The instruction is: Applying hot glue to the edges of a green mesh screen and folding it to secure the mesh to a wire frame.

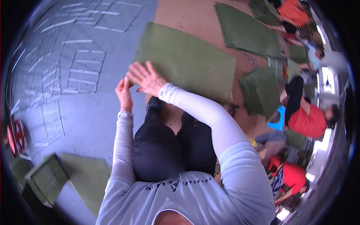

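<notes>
A large green sheet (191, 56), thin and flat like a mat or board, lies in front of my legs. My right hand (148, 79) rests at its near left corner, palm down, with the fingers stretched and spread. Just beside it, past the sheet's left edge, is my left hand (124, 94). Its fingers are drawn together near the right hand's fingertips; what they pinch, if anything, is too small to make out. The corner itself is hidden under the right hand.
Grey flooring on the left bears white taped rectangles (84, 71). More green sheets (249, 33) and a green stack (258, 90) lie to the right, near a blue stool (277, 118). Several people sit along the right side. A green frame (47, 174) and red stool (17, 137) stand lower left.
</notes>
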A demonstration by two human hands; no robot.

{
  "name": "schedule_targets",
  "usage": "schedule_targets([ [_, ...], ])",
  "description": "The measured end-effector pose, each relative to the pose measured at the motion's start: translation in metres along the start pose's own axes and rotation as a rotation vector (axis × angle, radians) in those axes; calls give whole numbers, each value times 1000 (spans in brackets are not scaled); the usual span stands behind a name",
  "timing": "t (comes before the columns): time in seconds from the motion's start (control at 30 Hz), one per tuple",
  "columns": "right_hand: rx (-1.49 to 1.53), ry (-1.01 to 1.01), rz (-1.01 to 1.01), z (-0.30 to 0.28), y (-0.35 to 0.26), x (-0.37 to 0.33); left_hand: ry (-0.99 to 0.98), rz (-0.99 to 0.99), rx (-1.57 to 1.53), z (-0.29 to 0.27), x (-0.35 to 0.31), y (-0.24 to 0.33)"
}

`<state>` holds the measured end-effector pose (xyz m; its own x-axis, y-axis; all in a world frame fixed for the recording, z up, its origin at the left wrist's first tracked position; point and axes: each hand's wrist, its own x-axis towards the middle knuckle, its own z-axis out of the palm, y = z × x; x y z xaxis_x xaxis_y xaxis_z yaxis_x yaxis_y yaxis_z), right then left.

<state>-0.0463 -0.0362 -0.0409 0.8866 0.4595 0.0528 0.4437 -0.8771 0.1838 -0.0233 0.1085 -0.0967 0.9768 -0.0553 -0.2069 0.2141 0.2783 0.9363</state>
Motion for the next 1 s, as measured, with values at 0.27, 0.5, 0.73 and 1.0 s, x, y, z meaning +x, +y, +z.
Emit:
schedule_targets([
  [0.27, -234, 26, -53, 2, 9, -11, -102, -16, 4, 14, 3, 3],
  [0.5, 413, 187, 233, -7, 32, -41, -104, -1, 51, 3, 5, 0],
  [0.73, 164, 43, 225, 1, 26, -77, -147, 3, 128, 1, -2, 12],
  [1.0, -100, -27, 125, 6, 27, -85, -513, 960, 1247, 76, -9, 83],
])
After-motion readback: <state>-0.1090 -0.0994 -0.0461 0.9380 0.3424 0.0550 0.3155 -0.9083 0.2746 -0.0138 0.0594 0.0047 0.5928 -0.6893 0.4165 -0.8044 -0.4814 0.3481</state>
